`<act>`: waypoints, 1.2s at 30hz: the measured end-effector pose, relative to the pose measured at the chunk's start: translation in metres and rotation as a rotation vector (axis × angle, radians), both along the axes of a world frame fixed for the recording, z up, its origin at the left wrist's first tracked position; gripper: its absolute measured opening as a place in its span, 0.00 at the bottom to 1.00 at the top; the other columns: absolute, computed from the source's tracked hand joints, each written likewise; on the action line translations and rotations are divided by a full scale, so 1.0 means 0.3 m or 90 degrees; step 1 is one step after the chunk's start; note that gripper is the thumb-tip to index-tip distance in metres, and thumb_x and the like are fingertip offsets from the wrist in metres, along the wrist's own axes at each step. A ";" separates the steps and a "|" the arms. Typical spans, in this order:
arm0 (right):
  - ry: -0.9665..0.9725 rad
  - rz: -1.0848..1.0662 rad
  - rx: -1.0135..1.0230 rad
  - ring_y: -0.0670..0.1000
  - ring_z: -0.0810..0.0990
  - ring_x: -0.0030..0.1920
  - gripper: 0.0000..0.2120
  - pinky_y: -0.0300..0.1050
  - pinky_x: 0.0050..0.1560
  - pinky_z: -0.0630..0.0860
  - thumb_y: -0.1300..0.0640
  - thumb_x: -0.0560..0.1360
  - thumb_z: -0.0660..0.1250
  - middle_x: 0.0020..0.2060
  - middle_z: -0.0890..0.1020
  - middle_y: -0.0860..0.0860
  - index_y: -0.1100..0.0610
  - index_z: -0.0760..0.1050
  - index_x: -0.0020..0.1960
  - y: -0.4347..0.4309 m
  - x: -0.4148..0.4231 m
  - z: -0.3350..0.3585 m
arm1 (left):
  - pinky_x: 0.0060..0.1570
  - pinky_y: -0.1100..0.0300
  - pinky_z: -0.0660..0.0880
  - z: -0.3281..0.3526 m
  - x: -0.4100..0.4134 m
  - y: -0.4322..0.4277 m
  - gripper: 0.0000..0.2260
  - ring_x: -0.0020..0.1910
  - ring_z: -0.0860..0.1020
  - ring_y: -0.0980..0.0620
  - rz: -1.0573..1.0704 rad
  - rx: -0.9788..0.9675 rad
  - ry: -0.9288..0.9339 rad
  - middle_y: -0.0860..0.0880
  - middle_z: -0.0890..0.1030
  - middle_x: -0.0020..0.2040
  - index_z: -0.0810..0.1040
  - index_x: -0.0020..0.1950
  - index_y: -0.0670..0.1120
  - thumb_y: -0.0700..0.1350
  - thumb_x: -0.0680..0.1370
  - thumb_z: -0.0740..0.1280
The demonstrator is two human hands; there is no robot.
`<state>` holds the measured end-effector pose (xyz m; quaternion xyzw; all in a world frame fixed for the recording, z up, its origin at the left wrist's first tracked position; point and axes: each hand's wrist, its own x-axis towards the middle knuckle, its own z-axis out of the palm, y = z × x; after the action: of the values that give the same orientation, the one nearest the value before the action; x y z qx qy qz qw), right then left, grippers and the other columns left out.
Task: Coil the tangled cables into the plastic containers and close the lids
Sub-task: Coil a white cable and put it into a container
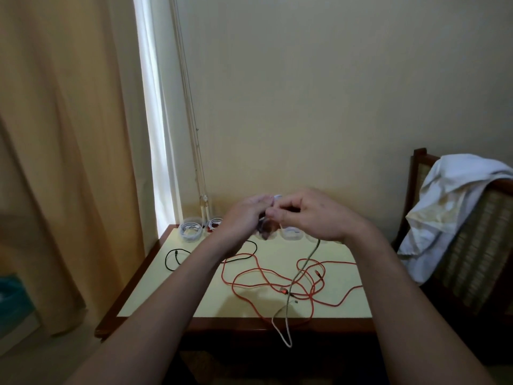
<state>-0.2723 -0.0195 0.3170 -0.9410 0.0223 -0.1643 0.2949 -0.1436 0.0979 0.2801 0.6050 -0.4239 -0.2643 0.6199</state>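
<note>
Both hands are held up above the back part of the desk (155,298), close together and a little blurred. The fingers of the right hand (311,215) are curled, and its grip is closed on the upper end of the grey cable (313,252). This cable hangs down to the desk, and its loop falls over the front edge of the desk. The grip of the left hand (244,218) cannot be told, because its fingers are blurred. The orange cable (249,273) is spread in loose tangled loops on the middle and right part of the desk, crossed by the grey cable. The black cable (173,255) lies on the left part of the desk. Clear containers (190,232) are lined up along the back edge of the desk, and white cable is coiled in the leftmost one.
</note>
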 end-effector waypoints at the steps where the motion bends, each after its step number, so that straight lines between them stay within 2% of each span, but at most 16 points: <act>1: -0.049 -0.026 -0.008 0.45 0.75 0.32 0.12 0.45 0.37 0.70 0.46 0.80 0.69 0.32 0.83 0.48 0.52 0.85 0.44 -0.006 0.002 0.003 | 0.30 0.59 0.58 -0.001 -0.009 0.004 0.13 0.26 0.66 0.52 -0.038 0.012 0.070 0.51 0.68 0.27 0.79 0.50 0.44 0.45 0.86 0.56; 2: -0.096 -0.057 -0.020 0.41 0.72 0.30 0.11 0.40 0.34 0.68 0.47 0.79 0.71 0.29 0.80 0.45 0.52 0.85 0.43 -0.008 0.003 0.006 | 0.30 0.59 0.54 0.001 -0.015 0.007 0.13 0.25 0.61 0.54 -0.074 0.015 0.150 0.53 0.64 0.27 0.78 0.49 0.44 0.43 0.85 0.55; 4: -0.179 -0.098 -0.035 0.40 0.72 0.30 0.09 0.34 0.33 0.64 0.48 0.76 0.74 0.28 0.77 0.42 0.53 0.85 0.43 0.000 0.017 0.003 | 0.28 0.61 0.50 0.014 -0.017 0.008 0.13 0.23 0.57 0.57 -0.132 -0.010 0.301 0.54 0.59 0.26 0.73 0.45 0.45 0.43 0.84 0.53; 6: -0.251 -0.132 -0.006 0.40 0.73 0.32 0.09 0.35 0.34 0.65 0.48 0.76 0.74 0.32 0.77 0.43 0.54 0.83 0.46 0.010 0.041 -0.019 | 0.23 0.63 0.50 0.025 -0.007 0.001 0.14 0.19 0.57 0.58 -0.167 -0.048 0.395 0.55 0.59 0.23 0.72 0.42 0.45 0.44 0.84 0.52; 8: -0.286 -0.173 0.056 0.42 0.72 0.32 0.12 0.38 0.34 0.68 0.45 0.77 0.72 0.37 0.77 0.46 0.53 0.78 0.52 0.015 0.063 -0.040 | 0.21 0.64 0.49 0.029 0.005 -0.005 0.14 0.18 0.56 0.58 -0.186 -0.072 0.425 0.55 0.58 0.22 0.70 0.39 0.45 0.45 0.83 0.54; 10: -0.291 -0.189 0.051 0.42 0.72 0.34 0.11 0.40 0.36 0.70 0.44 0.80 0.68 0.40 0.78 0.49 0.51 0.75 0.53 0.021 0.074 -0.061 | 0.21 0.63 0.49 0.027 0.014 -0.002 0.13 0.18 0.55 0.58 -0.198 -0.079 0.439 0.54 0.58 0.21 0.69 0.37 0.44 0.45 0.80 0.56; 13: -0.284 -0.196 0.012 0.40 0.74 0.44 0.10 0.36 0.43 0.70 0.44 0.82 0.62 0.46 0.75 0.46 0.50 0.76 0.51 0.026 0.076 -0.081 | 0.21 0.63 0.49 0.032 0.023 0.015 0.14 0.20 0.50 0.55 -0.223 -0.086 0.453 0.54 0.55 0.22 0.71 0.36 0.44 0.45 0.80 0.56; 15: -0.268 -0.192 0.033 0.39 0.75 0.45 0.14 0.35 0.44 0.70 0.42 0.83 0.61 0.45 0.76 0.43 0.50 0.79 0.50 0.022 0.072 -0.087 | 0.20 0.63 0.49 0.040 0.023 0.026 0.13 0.21 0.49 0.55 -0.229 -0.090 0.448 0.54 0.52 0.24 0.71 0.36 0.44 0.45 0.80 0.57; 17: -0.255 -0.168 0.084 0.42 0.76 0.38 0.18 0.43 0.40 0.73 0.42 0.83 0.61 0.37 0.81 0.45 0.52 0.81 0.44 0.018 0.066 -0.091 | 0.21 0.63 0.50 0.044 0.017 0.028 0.11 0.21 0.50 0.55 -0.219 -0.083 0.425 0.54 0.53 0.23 0.71 0.37 0.44 0.45 0.79 0.58; 20: -0.259 -0.170 0.138 0.45 0.72 0.33 0.22 0.45 0.36 0.69 0.41 0.83 0.60 0.31 0.77 0.45 0.53 0.78 0.38 0.016 0.054 -0.094 | 0.24 0.62 0.53 0.045 0.000 0.014 0.09 0.21 0.55 0.55 -0.134 -0.074 0.329 0.53 0.58 0.23 0.71 0.42 0.45 0.46 0.80 0.60; 22: -0.267 -0.173 0.148 0.46 0.70 0.33 0.23 0.44 0.35 0.66 0.40 0.83 0.59 0.30 0.74 0.46 0.56 0.77 0.40 0.016 0.050 -0.092 | 0.26 0.62 0.56 0.046 -0.013 0.012 0.08 0.24 0.57 0.55 -0.070 -0.087 0.242 0.52 0.59 0.27 0.73 0.49 0.45 0.48 0.83 0.61; 25: -0.275 -0.170 0.152 0.45 0.70 0.32 0.24 0.42 0.35 0.67 0.39 0.82 0.58 0.30 0.73 0.44 0.57 0.79 0.41 0.011 0.044 -0.078 | 0.29 0.62 0.58 0.045 -0.024 0.020 0.13 0.28 0.58 0.55 -0.062 -0.123 0.139 0.51 0.59 0.31 0.77 0.64 0.45 0.49 0.83 0.61; 28: -0.267 -0.154 0.150 0.44 0.75 0.34 0.22 0.43 0.38 0.72 0.40 0.82 0.59 0.31 0.78 0.45 0.51 0.79 0.38 0.000 0.041 -0.067 | 0.28 0.65 0.62 0.042 -0.022 0.028 0.11 0.29 0.59 0.55 -0.054 -0.124 0.077 0.51 0.59 0.30 0.80 0.63 0.48 0.46 0.83 0.63; 32: -0.260 -0.160 0.130 0.51 0.80 0.36 0.23 0.47 0.41 0.76 0.35 0.79 0.62 0.34 0.83 0.47 0.52 0.82 0.39 -0.019 0.044 -0.075 | 0.27 0.66 0.64 0.043 -0.009 0.029 0.12 0.28 0.58 0.56 -0.029 -0.131 0.062 0.52 0.61 0.28 0.82 0.63 0.46 0.45 0.82 0.65; 34: -0.265 -0.180 0.103 0.47 0.74 0.29 0.23 0.43 0.34 0.71 0.34 0.76 0.63 0.30 0.79 0.44 0.53 0.81 0.40 -0.032 0.045 -0.085 | 0.25 0.66 0.58 0.049 -0.004 0.035 0.12 0.26 0.57 0.56 -0.029 -0.163 0.106 0.53 0.64 0.28 0.81 0.63 0.42 0.42 0.82 0.63; 36: -0.275 -0.198 0.112 0.43 0.69 0.27 0.23 0.38 0.30 0.65 0.35 0.75 0.64 0.26 0.74 0.42 0.54 0.81 0.41 -0.057 0.038 -0.100 | 0.24 0.65 0.53 0.064 0.016 0.045 0.11 0.24 0.56 0.58 -0.026 -0.203 0.179 0.55 0.64 0.27 0.79 0.63 0.40 0.40 0.83 0.62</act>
<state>-0.2608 -0.0367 0.2869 -0.8403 0.1173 -0.4016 0.3446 -0.1388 0.1115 0.2992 0.4481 -0.3820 -0.2882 0.7551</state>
